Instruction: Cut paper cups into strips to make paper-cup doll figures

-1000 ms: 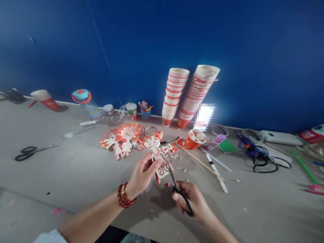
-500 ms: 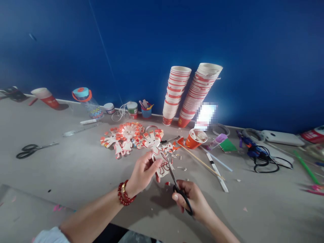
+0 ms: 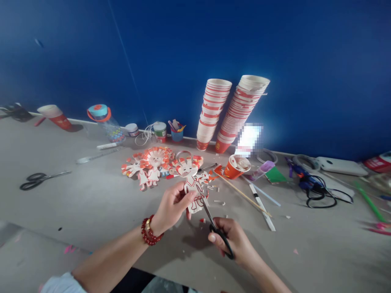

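Pinched in my left hand (image 3: pixel 172 206) is a paper doll (image 3: pixel 192 185) with a drawn smiling face, a red-outlined dress and red-and-white tabs fanned round its head. My right hand (image 3: pixel 233 238) grips black-handled scissors (image 3: pixel 208 211), whose blades meet the doll's right edge near the drawn legs. Whether the blades are fully closed I cannot tell. Just beyond my left hand, several finished-looking paper figures (image 3: pixel 153 165) lie in a pile. Small paper scraps (image 3: pixel 218 202) are scattered to the right of the doll.
Two tall stacks of paper cups (image 3: pixel 214 110) lean by the blue wall. An orange cup of scraps (image 3: pixel 236 167), a wooden stick (image 3: pixel 244 193) and a white marker (image 3: pixel 262 209) lie right of centre. Spare scissors (image 3: pixel 42 179) and a bottle (image 3: pixel 105 122) are left; a cabled blue tool (image 3: pixel 305 177) is right.
The doll's head has tipped slightly to the right and its tabs have shifted in my left hand. The scissors stay at its right edge, almost unmoved.
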The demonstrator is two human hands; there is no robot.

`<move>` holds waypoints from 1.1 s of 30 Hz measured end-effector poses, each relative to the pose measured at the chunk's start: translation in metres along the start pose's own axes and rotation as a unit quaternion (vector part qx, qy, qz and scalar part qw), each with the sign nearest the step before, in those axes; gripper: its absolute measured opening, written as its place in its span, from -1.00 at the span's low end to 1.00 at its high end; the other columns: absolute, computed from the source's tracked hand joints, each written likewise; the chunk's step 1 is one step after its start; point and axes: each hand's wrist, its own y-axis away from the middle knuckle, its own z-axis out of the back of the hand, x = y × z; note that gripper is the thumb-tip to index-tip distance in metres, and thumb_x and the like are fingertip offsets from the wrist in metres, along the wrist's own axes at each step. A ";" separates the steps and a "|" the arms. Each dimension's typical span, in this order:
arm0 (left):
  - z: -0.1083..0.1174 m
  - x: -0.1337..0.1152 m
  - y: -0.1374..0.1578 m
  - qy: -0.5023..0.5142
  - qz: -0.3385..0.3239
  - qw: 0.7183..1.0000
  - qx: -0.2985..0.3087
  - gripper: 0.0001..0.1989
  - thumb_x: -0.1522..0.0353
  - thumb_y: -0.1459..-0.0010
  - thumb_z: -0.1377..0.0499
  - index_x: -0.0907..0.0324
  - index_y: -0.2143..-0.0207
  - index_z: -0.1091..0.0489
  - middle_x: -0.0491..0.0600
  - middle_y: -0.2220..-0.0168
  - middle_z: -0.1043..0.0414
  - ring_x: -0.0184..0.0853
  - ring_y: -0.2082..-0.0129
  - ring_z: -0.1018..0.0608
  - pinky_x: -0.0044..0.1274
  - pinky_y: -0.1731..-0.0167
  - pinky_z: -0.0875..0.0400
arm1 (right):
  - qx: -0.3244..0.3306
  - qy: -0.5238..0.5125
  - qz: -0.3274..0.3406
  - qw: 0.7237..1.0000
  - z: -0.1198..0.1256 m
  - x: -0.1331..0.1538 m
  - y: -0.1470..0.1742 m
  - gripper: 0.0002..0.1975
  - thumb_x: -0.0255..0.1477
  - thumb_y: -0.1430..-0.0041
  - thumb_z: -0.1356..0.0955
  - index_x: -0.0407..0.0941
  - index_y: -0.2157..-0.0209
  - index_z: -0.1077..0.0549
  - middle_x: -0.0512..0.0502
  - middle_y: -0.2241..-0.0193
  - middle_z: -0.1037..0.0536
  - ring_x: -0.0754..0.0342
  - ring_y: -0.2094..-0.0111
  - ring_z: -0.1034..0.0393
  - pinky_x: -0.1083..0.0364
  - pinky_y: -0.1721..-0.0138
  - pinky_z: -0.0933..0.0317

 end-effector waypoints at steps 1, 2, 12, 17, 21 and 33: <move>0.000 0.000 0.000 0.004 0.001 1.000 0.000 -0.73 0.19 -0.19 -0.12 0.19 0.43 -0.25 -0.23 0.59 -0.17 -0.52 0.74 -0.40 -0.70 0.75 -0.24 | 0.002 0.002 0.001 1.000 0.000 0.000 0.000 -0.38 0.18 0.13 -0.34 -0.08 0.62 -0.11 0.17 0.76 -0.10 0.25 0.75 -0.05 0.23 0.70 0.14; 0.000 0.000 -0.001 0.007 0.001 1.000 0.000 -0.74 0.19 -0.18 -0.12 0.19 0.43 -0.26 -0.23 0.59 -0.17 -0.53 0.74 -0.40 -0.70 0.75 -0.25 | 0.004 0.004 0.001 1.000 0.000 0.000 0.001 -0.38 0.18 0.13 -0.34 -0.08 0.62 -0.11 0.17 0.75 -0.10 0.25 0.74 -0.06 0.23 0.70 0.14; 0.002 0.002 -0.004 -0.009 -0.017 0.998 -0.055 -0.72 0.17 -0.17 -0.13 0.17 0.18 -0.35 -0.23 0.60 -0.13 -0.51 0.71 -0.29 -0.67 0.77 -0.35 | 0.015 0.009 -0.004 1.000 0.000 -0.006 0.001 -0.39 0.17 0.13 -0.35 -0.08 0.62 -0.11 0.18 0.74 -0.09 0.25 0.74 -0.07 0.24 0.71 0.13; 0.004 0.000 -0.003 -0.029 -0.021 0.998 -0.055 -0.74 0.18 -0.17 -0.13 0.18 0.21 -0.36 -0.21 0.60 -0.18 -0.53 0.71 -0.27 -0.70 0.79 -0.32 | 0.023 0.020 -0.004 1.000 0.000 -0.006 0.002 -0.39 0.17 0.13 -0.35 -0.08 0.62 -0.11 0.16 0.74 -0.12 0.24 0.73 -0.07 0.24 0.70 0.12; 0.004 -0.001 -0.003 -0.037 -0.023 0.998 -0.047 -0.76 0.19 -0.17 -0.12 0.19 0.27 -0.36 -0.21 0.61 -0.17 -0.53 0.72 -0.26 -0.70 0.80 -0.29 | 0.034 0.037 -0.003 0.999 0.001 -0.004 0.002 -0.39 0.17 0.13 -0.35 -0.08 0.63 -0.11 0.15 0.74 -0.10 0.24 0.71 -0.04 0.22 0.69 0.15; 0.004 -0.001 -0.007 -0.036 -0.056 0.997 -0.030 -0.78 0.23 -0.18 -0.13 0.21 0.37 -0.37 -0.21 0.62 -0.12 -0.55 0.66 -0.12 -0.68 0.69 0.00 | 0.046 0.101 0.024 0.994 0.002 -0.001 0.002 -0.37 0.20 0.09 -0.30 -0.08 0.65 -0.07 0.14 0.74 -0.05 0.23 0.66 0.09 0.19 0.64 0.26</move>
